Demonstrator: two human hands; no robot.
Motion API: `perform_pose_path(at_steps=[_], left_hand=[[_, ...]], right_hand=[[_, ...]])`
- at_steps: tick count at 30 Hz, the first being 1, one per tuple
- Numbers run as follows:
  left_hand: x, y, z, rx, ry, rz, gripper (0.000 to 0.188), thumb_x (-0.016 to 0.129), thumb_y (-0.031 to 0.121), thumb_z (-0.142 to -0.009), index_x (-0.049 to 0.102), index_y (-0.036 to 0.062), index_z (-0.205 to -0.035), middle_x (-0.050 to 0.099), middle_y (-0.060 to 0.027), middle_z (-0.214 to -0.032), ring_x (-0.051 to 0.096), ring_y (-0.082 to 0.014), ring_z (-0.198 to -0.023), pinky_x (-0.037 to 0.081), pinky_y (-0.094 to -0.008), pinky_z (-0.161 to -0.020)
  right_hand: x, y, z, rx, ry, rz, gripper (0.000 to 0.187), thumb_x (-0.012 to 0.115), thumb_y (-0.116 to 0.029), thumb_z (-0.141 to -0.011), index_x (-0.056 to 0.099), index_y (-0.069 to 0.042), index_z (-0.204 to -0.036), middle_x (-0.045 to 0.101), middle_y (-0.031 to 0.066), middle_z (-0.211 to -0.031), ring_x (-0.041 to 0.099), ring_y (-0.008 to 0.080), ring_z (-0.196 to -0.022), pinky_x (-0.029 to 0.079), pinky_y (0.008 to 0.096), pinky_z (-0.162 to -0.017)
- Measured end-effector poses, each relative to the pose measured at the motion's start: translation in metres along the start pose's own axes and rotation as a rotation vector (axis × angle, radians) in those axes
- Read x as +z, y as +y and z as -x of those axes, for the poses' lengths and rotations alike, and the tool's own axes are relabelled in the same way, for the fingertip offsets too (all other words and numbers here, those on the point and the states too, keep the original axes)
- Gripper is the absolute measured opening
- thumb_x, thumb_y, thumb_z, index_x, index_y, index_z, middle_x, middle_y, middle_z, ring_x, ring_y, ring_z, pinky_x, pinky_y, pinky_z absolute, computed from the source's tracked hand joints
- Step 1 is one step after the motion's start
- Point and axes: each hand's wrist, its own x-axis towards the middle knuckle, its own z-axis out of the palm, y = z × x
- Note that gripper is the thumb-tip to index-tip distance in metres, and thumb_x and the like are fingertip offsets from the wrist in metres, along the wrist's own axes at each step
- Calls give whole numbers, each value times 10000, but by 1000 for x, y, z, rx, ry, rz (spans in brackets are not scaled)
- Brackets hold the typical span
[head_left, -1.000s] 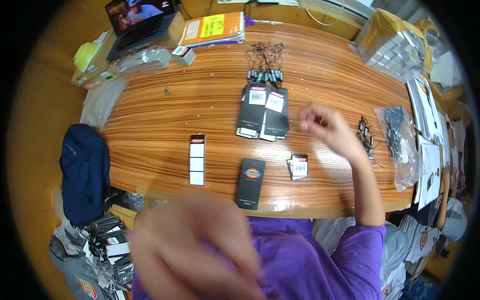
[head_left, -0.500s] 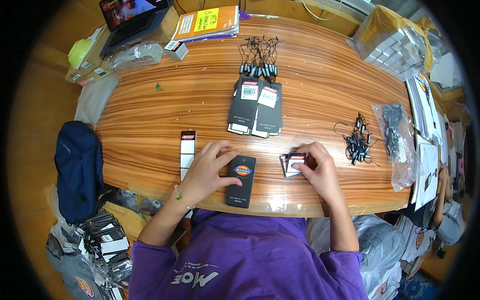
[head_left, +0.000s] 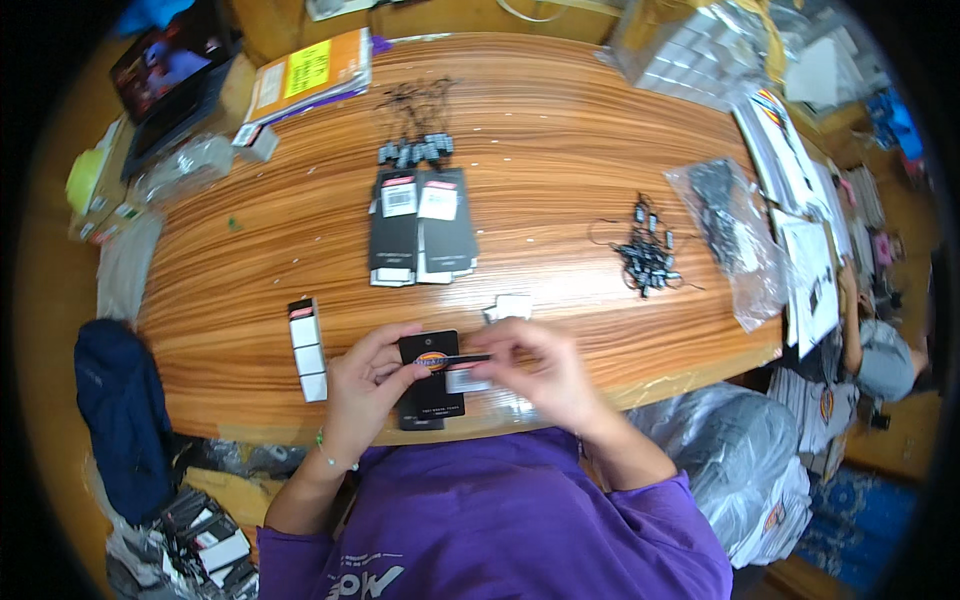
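Observation:
My left hand (head_left: 368,385) pinches a black hang tag (head_left: 440,400) at its left side, near the table's front edge. Another dark tag (head_left: 420,423) shows below it. The fingers of my right hand (head_left: 535,368), slightly blurred, are closed on a small card with a red and white face (head_left: 466,380), which overlaps the tag's right side. Just beyond that hand lies a small stack of white cards (head_left: 514,306), partly hidden. Left of my left hand is a strip of white labels with a red top (head_left: 307,350).
Farther back, black hang tags with barcode stickers (head_left: 420,225) lie under bundled black strings (head_left: 415,150). Loose strings (head_left: 648,255) and a clear plastic bag (head_left: 730,240) lie to the right. A laptop (head_left: 180,75) stands back left. Another person's arm (head_left: 850,320) shows far right.
My left hand has taken hold of the hang tag that lay on the table. My right hand has moved left from the small stack, bringing a card to the tag. The view has shifted.

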Motion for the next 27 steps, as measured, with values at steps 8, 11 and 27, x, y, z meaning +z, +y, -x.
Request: perform_pose_path(at_steps=[8,11,27], left_hand=[[9,-8,-4,71,31,23,369,582,-93,-795,506,-38,-1151,648,-125,-921,612,-125,-853,488,-222,-758],[2,-12,-4,69,49,52,347,572,-103,-795,500,-36,-1127,650,-124,-909,616,-126,-833,486,-217,-742],[4,19,-15,48,-135,27,227,583,-70,-805,528,-40,-1023,644,-103,-882,610,-114,-828,487,-216,-716]], right_hand=[[-41,32,8,-229,598,346,128,613,-113,-814,592,-6,-880,575,52,-788,528,133,-706,426,259,-645],[-127,48,25,-96,866,654,66,556,-47,-826,595,4,-843,573,62,-776,530,137,-695,410,250,-618],[-196,31,51,-82,807,320,106,610,-25,-811,536,-11,-887,542,13,-782,505,86,-727,401,203,-663]])
